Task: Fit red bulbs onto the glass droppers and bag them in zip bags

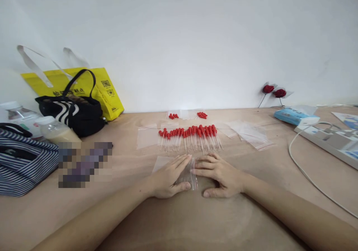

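Observation:
A clear zip bag lies flat on the table in front of me. My left hand rests on its left part, palm down, thumb apart from the fingers. On its right edge lie the fingertips of my right hand, with the fingers spread. Just beyond my hands is a row of clear droppers with red bulbs. Clear bags are spread to the right of the row, and another bag lies to its left.
Small red pieces lie near the wall. On the left are a yellow bag, a black bag, bottles and a striped bag. A tissue pack, white cable and power strip are on the right.

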`<move>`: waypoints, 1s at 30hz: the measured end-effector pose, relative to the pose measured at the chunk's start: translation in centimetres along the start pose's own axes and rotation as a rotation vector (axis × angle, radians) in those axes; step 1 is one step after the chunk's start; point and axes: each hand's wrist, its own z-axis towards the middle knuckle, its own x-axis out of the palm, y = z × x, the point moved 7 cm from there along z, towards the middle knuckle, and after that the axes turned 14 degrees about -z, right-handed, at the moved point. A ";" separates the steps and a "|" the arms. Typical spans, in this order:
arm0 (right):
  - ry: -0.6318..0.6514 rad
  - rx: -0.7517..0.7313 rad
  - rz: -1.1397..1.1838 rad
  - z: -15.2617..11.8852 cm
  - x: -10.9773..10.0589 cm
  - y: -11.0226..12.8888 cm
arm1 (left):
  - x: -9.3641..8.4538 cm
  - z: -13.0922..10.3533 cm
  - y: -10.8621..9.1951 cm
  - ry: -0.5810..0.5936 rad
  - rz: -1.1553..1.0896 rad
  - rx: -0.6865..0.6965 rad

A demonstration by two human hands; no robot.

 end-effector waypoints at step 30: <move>-0.068 0.073 0.293 -0.5 -0.7 -1.6 | 0.0 -1.3 -0.2 -0.066 0.014 -0.016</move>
